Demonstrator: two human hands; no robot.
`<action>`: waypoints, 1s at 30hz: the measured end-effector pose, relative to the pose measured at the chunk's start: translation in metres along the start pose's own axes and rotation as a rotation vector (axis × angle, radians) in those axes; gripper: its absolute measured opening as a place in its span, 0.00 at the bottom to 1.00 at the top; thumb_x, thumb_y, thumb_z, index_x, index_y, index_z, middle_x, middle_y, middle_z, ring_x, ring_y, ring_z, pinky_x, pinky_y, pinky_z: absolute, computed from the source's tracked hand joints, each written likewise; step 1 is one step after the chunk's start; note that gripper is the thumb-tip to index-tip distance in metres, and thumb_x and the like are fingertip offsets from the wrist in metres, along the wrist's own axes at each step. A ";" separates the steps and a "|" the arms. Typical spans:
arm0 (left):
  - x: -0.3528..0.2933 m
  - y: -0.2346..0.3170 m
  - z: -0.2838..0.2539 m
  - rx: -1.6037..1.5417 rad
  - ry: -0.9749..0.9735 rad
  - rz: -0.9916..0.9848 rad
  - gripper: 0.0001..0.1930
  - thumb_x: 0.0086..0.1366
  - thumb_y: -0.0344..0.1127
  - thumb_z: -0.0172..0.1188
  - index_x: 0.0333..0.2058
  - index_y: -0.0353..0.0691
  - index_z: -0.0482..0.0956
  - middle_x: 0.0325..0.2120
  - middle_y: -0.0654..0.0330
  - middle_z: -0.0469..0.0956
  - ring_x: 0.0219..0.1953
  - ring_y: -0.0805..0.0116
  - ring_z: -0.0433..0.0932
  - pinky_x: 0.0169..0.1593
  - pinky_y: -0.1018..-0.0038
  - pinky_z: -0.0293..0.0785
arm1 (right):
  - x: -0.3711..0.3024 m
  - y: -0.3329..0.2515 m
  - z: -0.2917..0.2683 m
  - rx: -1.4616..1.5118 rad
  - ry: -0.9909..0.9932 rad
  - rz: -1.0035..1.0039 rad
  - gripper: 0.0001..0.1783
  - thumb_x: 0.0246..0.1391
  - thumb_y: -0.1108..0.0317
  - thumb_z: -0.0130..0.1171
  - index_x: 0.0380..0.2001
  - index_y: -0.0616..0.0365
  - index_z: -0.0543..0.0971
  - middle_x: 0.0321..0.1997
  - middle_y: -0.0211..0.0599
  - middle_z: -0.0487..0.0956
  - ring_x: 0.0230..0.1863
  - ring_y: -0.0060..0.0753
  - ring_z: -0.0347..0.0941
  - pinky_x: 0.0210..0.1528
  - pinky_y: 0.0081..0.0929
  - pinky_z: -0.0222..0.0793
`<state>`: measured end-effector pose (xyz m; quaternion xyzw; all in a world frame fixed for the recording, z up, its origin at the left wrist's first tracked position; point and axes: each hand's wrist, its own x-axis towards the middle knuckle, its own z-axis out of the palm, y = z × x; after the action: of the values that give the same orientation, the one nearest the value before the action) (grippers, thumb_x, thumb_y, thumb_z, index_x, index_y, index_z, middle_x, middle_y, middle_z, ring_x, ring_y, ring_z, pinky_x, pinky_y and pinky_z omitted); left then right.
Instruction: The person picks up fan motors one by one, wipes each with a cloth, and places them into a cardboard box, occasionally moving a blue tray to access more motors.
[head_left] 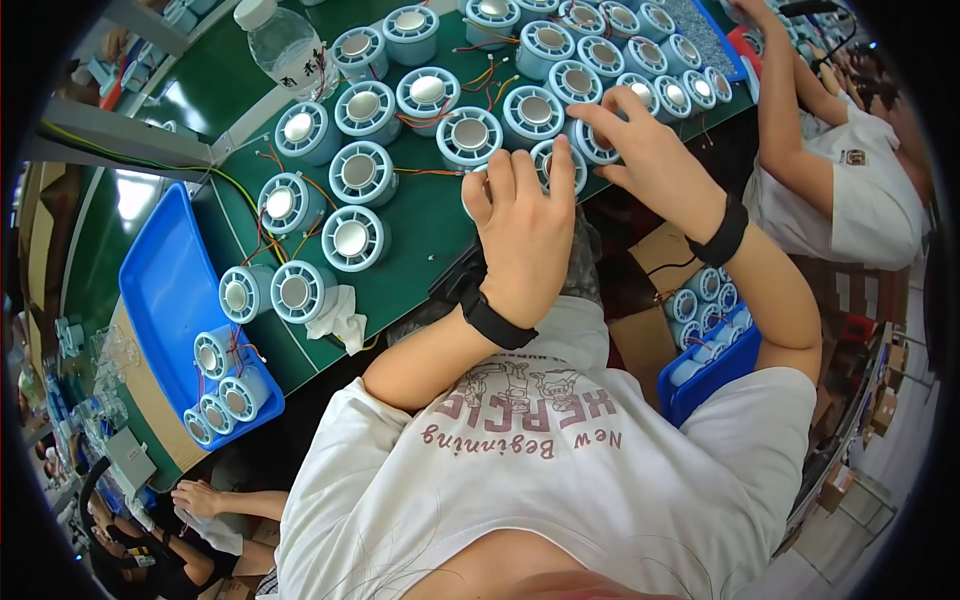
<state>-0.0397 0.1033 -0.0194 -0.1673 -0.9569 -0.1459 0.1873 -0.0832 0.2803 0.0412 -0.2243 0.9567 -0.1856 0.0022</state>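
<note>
Both my hands are over light-blue round plastic housings with silver discs in their tops, standing on a green table. My left hand (525,225) is palm down, fingers stretched and slightly apart across the near edge of the group; its thumb is hidden. Beside its index finger, one housing (572,168) shows only partly. To the right, my right hand (660,160) arches over another housing (592,145), fingers and thumb around its rim. Behind them stand several more housings, including one (533,112) just beyond my hands. Thin red and yellow wires trail from some.
A blue tray (165,270) at the left holds several housings at its near end. A plastic bottle (285,50) stands at the back. White crumpled cloth (340,318) lies by the table's front edge. Low at right is a blue bin (690,395) of housings. A co-worker (840,170) sits at right.
</note>
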 end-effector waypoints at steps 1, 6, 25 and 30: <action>-0.002 -0.001 -0.001 0.001 0.026 -0.002 0.32 0.50 0.39 0.72 0.56 0.50 0.75 0.47 0.58 0.73 0.54 0.58 0.67 0.58 0.57 0.52 | 0.000 -0.004 0.001 0.023 -0.006 0.018 0.41 0.42 0.84 0.66 0.62 0.51 0.69 0.47 0.42 0.69 0.40 0.43 0.75 0.43 0.35 0.75; -0.008 -0.004 -0.008 0.038 0.090 -0.029 0.31 0.49 0.37 0.71 0.55 0.49 0.76 0.46 0.58 0.73 0.55 0.56 0.67 0.58 0.58 0.50 | -0.003 -0.011 -0.003 -0.082 -0.045 0.048 0.41 0.42 0.83 0.66 0.63 0.52 0.67 0.49 0.45 0.68 0.43 0.49 0.75 0.45 0.39 0.74; -0.018 -0.018 -0.028 -0.239 0.187 -0.023 0.30 0.54 0.40 0.69 0.57 0.45 0.75 0.59 0.48 0.68 0.62 0.48 0.64 0.65 0.50 0.52 | 0.060 -0.078 -0.101 -0.137 -0.005 -0.026 0.22 0.57 0.62 0.64 0.54 0.52 0.78 0.44 0.40 0.81 0.44 0.37 0.78 0.45 0.28 0.74; -0.015 -0.028 -0.051 -0.477 0.277 0.055 0.28 0.51 0.34 0.70 0.54 0.45 0.78 0.55 0.49 0.71 0.58 0.49 0.67 0.62 0.52 0.56 | 0.176 -0.114 -0.124 -0.196 -0.187 0.025 0.25 0.53 0.67 0.65 0.56 0.58 0.76 0.50 0.45 0.80 0.47 0.42 0.78 0.50 0.32 0.74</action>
<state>-0.0213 0.0566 0.0134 -0.2109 -0.8559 -0.3833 0.2757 -0.2035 0.1542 0.2116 -0.2279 0.9686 -0.0693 0.0715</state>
